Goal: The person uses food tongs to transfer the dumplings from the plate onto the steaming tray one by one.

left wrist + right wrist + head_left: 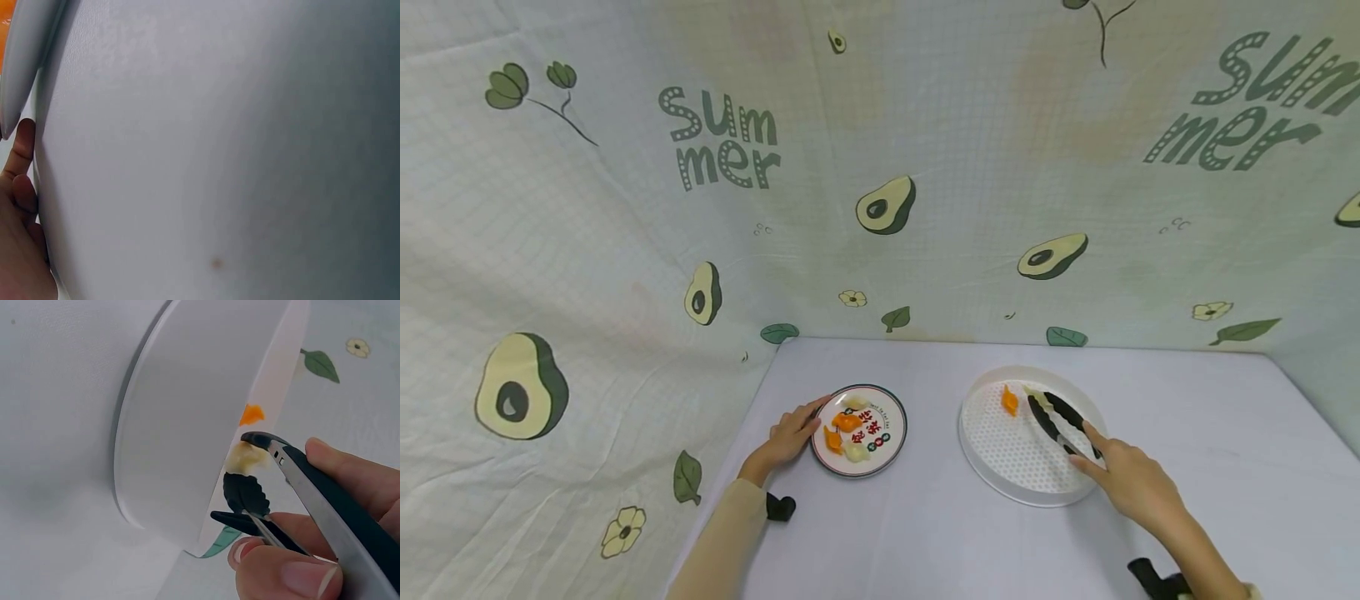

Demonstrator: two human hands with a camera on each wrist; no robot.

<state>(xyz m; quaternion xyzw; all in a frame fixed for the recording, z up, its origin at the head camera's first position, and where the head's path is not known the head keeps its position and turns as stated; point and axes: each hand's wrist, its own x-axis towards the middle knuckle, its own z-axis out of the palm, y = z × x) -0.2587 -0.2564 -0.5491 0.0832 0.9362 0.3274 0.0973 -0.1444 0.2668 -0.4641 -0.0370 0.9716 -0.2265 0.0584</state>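
On the hanging cloth (955, 108), the word "summer" can be read in green letters, once at the left and once at the right. On the plate (896, 423), red characters and small lettering are printed, too small to be read with certainty.

The left edge of the plate is touched by the left hand (788, 437), whose fingers are loosely extended. Orange pieces (847, 422) and pale pieces (857, 452) are carried on it. Farther right, in the round white tray (1011, 467), an orange bit (1010, 401) is seen; beside it, a pale bit (247, 458) lies between the tips of the tongs (1042, 418); whether it is firmly gripped cannot be told. The tongs are held by the right hand (1131, 479), its thumb and fingers clamped on them.

The bench (925, 533) is whitish, and the cloth behind is decorated with avocados, leaves and flowers.
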